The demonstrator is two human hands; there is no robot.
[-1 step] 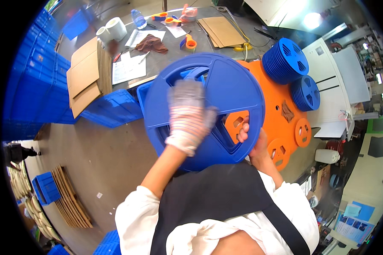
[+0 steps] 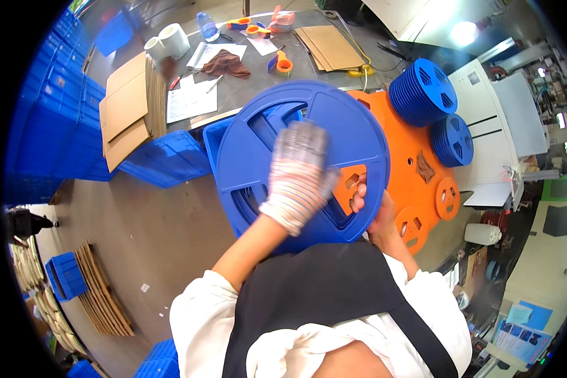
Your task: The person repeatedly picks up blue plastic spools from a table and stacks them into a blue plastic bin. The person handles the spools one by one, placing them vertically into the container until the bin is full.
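A large blue plastic reel (image 2: 258, 138) with cut-out windows is held tilted in front of my chest. My left hand (image 2: 299, 176), in a white knit glove, lies flat on the reel's face near its hub and looks blurred. My bare right hand (image 2: 366, 205) grips the reel at its lower right, with fingers hooked through a window. Behind the reel lies a big orange reel flange (image 2: 403, 135) with a brown rag (image 2: 425, 167) on it.
Two stacks of smaller blue reels (image 2: 422, 91) (image 2: 452, 140) stand to the right by a white cabinet (image 2: 507, 120). Two small orange discs (image 2: 447, 198) lie nearby. The grey table (image 2: 252, 88) holds cardboard (image 2: 126, 107), papers, tape rolls and a bottle. Blue crates (image 2: 167, 157) line the left.
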